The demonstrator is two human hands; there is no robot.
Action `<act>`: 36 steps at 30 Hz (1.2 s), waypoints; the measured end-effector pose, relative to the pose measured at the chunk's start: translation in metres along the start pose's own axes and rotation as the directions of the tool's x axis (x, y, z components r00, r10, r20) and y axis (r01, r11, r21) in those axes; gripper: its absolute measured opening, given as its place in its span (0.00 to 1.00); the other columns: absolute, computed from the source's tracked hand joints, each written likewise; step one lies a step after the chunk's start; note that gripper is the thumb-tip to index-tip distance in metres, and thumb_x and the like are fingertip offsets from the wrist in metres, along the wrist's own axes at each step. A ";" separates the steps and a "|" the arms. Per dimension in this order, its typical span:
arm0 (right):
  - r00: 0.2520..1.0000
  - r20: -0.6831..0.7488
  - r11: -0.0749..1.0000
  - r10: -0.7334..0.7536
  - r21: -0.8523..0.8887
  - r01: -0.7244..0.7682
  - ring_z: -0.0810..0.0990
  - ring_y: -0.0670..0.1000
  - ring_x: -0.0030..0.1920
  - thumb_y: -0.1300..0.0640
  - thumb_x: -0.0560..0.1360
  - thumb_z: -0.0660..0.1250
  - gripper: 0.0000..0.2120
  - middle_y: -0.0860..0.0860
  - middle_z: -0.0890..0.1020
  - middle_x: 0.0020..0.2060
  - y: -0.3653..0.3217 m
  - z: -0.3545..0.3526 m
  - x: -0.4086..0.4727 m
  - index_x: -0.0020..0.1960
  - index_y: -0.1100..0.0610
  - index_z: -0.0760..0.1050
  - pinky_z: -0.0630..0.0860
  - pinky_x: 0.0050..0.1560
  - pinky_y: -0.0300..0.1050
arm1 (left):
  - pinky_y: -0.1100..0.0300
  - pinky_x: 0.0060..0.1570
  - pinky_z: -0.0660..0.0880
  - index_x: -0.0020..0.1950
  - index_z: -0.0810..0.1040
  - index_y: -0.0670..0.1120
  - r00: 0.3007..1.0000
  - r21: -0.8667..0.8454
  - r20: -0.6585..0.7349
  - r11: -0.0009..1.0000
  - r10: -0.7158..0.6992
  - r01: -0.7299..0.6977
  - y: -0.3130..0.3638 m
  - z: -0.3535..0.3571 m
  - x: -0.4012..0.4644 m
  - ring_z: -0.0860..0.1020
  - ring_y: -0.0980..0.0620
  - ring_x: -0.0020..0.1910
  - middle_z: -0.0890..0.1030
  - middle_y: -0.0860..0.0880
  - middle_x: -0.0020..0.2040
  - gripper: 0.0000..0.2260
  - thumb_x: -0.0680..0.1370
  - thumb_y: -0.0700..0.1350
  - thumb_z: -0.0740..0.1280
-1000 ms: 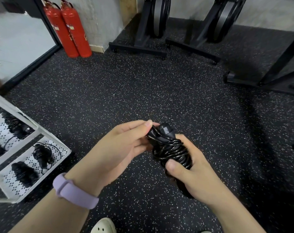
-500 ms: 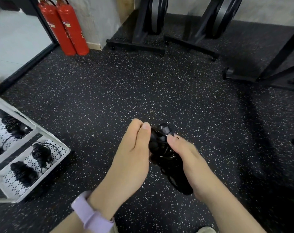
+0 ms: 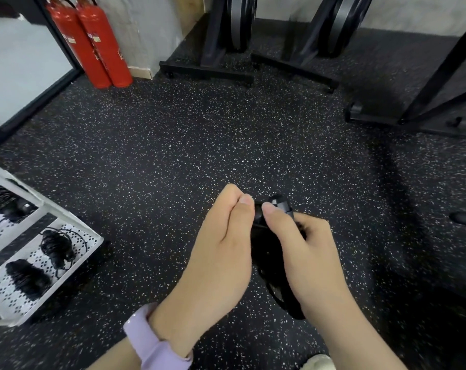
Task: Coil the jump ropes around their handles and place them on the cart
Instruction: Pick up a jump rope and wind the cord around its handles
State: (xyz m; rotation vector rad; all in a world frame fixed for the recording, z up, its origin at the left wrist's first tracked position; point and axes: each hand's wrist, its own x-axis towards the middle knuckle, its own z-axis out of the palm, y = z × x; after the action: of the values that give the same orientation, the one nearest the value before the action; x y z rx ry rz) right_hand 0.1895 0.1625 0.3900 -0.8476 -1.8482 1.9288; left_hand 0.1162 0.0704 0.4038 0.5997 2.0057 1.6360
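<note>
Both of my hands hold one black jump rope (image 3: 269, 252), its cord coiled round the handles. My right hand (image 3: 303, 252) grips the bundle from the right, thumb pressed near the handle tops. My left hand (image 3: 221, 252) closes on the upper part from the left, fingers curled, thumb beside the right thumb. Most of the coil is hidden between the hands. The white perforated cart (image 3: 91, 245) stands low at the left. On its shelves lie several coiled black ropes, among them a coiled rope (image 3: 57, 248) on the lower shelf.
Speckled black rubber floor (image 3: 199, 145) spreads ahead. Two red fire extinguishers (image 3: 93, 44) stand at the far-left wall. Black exercise machine bases (image 3: 207, 72) line the back, another black frame (image 3: 413, 113) sits at the right. A light shoe (image 3: 319, 361) shows at the bottom.
My left hand has turned from palm-up to edge-on and closed over the top of the bundle. My right thumb has slid up from the coil to the handle tops.
</note>
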 end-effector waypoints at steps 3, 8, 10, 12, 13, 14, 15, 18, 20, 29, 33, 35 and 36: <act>0.998 0.011 0.995 0.056 0.087 -0.057 0.72 0.43 0.22 0.51 0.80 0.67 0.25 0.44 0.75 0.21 -0.002 0.000 -0.001 0.23 0.50 0.77 0.68 0.27 0.35 | 0.55 0.34 0.63 0.37 0.63 0.51 1.000 -0.033 0.002 0.999 -0.026 0.026 0.004 0.003 0.001 0.63 0.56 0.31 0.65 0.54 0.32 0.15 0.84 0.50 0.54; 0.995 0.016 0.988 0.095 0.119 -0.097 0.71 0.51 0.29 0.42 0.72 0.67 0.19 0.48 0.77 0.26 -0.002 0.001 0.001 0.30 0.54 0.77 0.67 0.36 0.48 | 0.54 0.38 0.63 0.36 0.65 0.52 0.997 -0.105 -0.003 0.991 -0.081 0.080 0.007 0.005 0.000 0.64 0.57 0.31 0.66 0.56 0.31 0.16 0.84 0.47 0.55; 0.994 -0.006 0.988 0.106 0.116 -0.105 0.70 0.51 0.29 0.42 0.71 0.67 0.19 0.49 0.75 0.26 -0.001 0.002 0.002 0.32 0.57 0.77 0.66 0.35 0.49 | 0.56 0.37 0.64 0.36 0.66 0.51 0.995 -0.138 -0.012 0.986 -0.099 0.097 0.007 0.006 0.001 0.65 0.57 0.32 0.68 0.55 0.31 0.16 0.84 0.46 0.55; 0.991 -0.035 0.984 0.127 0.131 -0.122 0.69 0.51 0.30 0.42 0.70 0.68 0.21 0.51 0.72 0.27 0.001 0.005 0.003 0.34 0.60 0.76 0.65 0.35 0.50 | 0.57 0.37 0.64 0.36 0.67 0.50 0.994 -0.159 -0.017 0.981 -0.112 0.108 0.007 0.007 0.001 0.66 0.57 0.32 0.69 0.54 0.31 0.16 0.84 0.46 0.56; 0.989 -0.044 0.980 0.139 0.151 -0.131 0.69 0.52 0.31 0.42 0.70 0.68 0.20 0.51 0.72 0.27 0.001 0.006 0.002 0.34 0.60 0.76 0.65 0.35 0.50 | 0.58 0.37 0.65 0.36 0.67 0.50 0.993 -0.169 -0.017 0.979 -0.121 0.116 0.007 0.007 0.001 0.67 0.56 0.32 0.69 0.54 0.31 0.16 0.84 0.45 0.56; 0.988 -0.047 0.975 0.146 0.174 -0.136 0.69 0.52 0.31 0.43 0.70 0.68 0.19 0.52 0.72 0.28 0.001 0.008 0.002 0.33 0.58 0.76 0.65 0.34 0.50 | 0.60 0.35 0.66 0.34 0.67 0.51 0.992 -0.180 -0.015 0.976 -0.128 0.124 0.007 0.007 0.001 0.67 0.57 0.31 0.69 0.54 0.30 0.17 0.84 0.45 0.56; 0.988 -0.048 0.972 0.150 0.189 -0.138 0.70 0.52 0.31 0.43 0.70 0.67 0.17 0.52 0.73 0.28 0.000 0.009 0.003 0.33 0.56 0.76 0.66 0.34 0.49 | 0.63 0.33 0.67 0.33 0.68 0.51 0.991 -0.194 -0.014 0.972 -0.136 0.130 0.008 0.007 0.002 0.67 0.57 0.30 0.69 0.55 0.30 0.19 0.84 0.44 0.56; 0.989 -0.036 0.968 0.145 0.212 -0.135 0.73 0.52 0.33 0.44 0.71 0.66 0.15 0.52 0.77 0.30 -0.001 0.013 0.006 0.34 0.54 0.80 0.69 0.36 0.50 | 0.71 0.27 0.67 0.30 0.68 0.52 0.986 -0.250 -0.007 0.955 -0.166 0.159 0.010 0.005 0.005 0.67 0.60 0.26 0.70 0.56 0.27 0.21 0.84 0.42 0.57; 0.990 -0.034 0.966 0.140 0.226 -0.129 0.74 0.52 0.33 0.45 0.72 0.67 0.15 0.52 0.79 0.31 -0.002 0.015 0.008 0.35 0.55 0.80 0.69 0.37 0.50 | 0.71 0.25 0.66 0.33 0.68 0.49 0.984 -0.302 0.018 0.937 -0.178 0.175 0.012 0.003 0.006 0.67 0.61 0.24 0.69 0.57 0.25 0.18 0.84 0.40 0.57; 0.997 -0.021 0.972 0.076 0.225 -0.069 0.79 0.49 0.32 0.51 0.79 0.67 0.16 0.50 0.82 0.30 0.000 0.030 0.015 0.35 0.55 0.82 0.73 0.35 0.44 | 0.66 0.33 0.72 0.47 0.75 0.45 0.974 -0.383 0.012 0.899 -0.226 0.213 0.009 -0.013 0.008 0.73 0.61 0.26 0.73 0.59 0.24 0.08 0.83 0.40 0.60; 0.985 0.102 0.980 0.142 0.125 -0.155 0.81 0.50 0.36 0.44 0.78 0.66 0.17 0.51 0.84 0.35 -0.001 0.039 0.021 0.41 0.55 0.84 0.76 0.37 0.46 | 0.60 0.35 0.69 0.48 0.78 0.48 0.937 -0.406 -0.104 0.874 -0.334 0.267 -0.005 -0.024 0.015 0.75 0.57 0.32 0.79 0.52 0.33 0.07 0.82 0.42 0.61; 0.964 0.181 0.961 0.195 0.159 -0.225 0.82 0.49 0.36 0.44 0.80 0.63 0.19 0.50 0.85 0.35 -0.001 0.045 0.026 0.38 0.51 0.85 0.77 0.38 0.46 | 0.62 0.32 0.70 0.48 0.79 0.47 0.914 -0.407 -0.161 0.868 -0.372 0.282 -0.008 -0.032 0.021 0.75 0.58 0.31 0.80 0.52 0.35 0.08 0.82 0.42 0.61; 0.955 0.204 0.948 0.216 0.190 -0.255 0.82 0.50 0.37 0.44 0.81 0.62 0.19 0.51 0.85 0.36 -0.001 0.047 0.029 0.40 0.51 0.86 0.77 0.40 0.47 | 0.63 0.32 0.69 0.48 0.79 0.47 0.912 -0.396 -0.177 0.875 -0.370 0.278 -0.009 -0.036 0.023 0.74 0.58 0.30 0.79 0.53 0.34 0.09 0.82 0.42 0.60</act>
State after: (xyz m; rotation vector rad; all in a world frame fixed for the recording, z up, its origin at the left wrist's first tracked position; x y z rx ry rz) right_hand 0.1381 0.1440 0.3850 -0.8827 -1.6524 2.3764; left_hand 0.0755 0.0552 0.3988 -0.0853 1.7702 1.8659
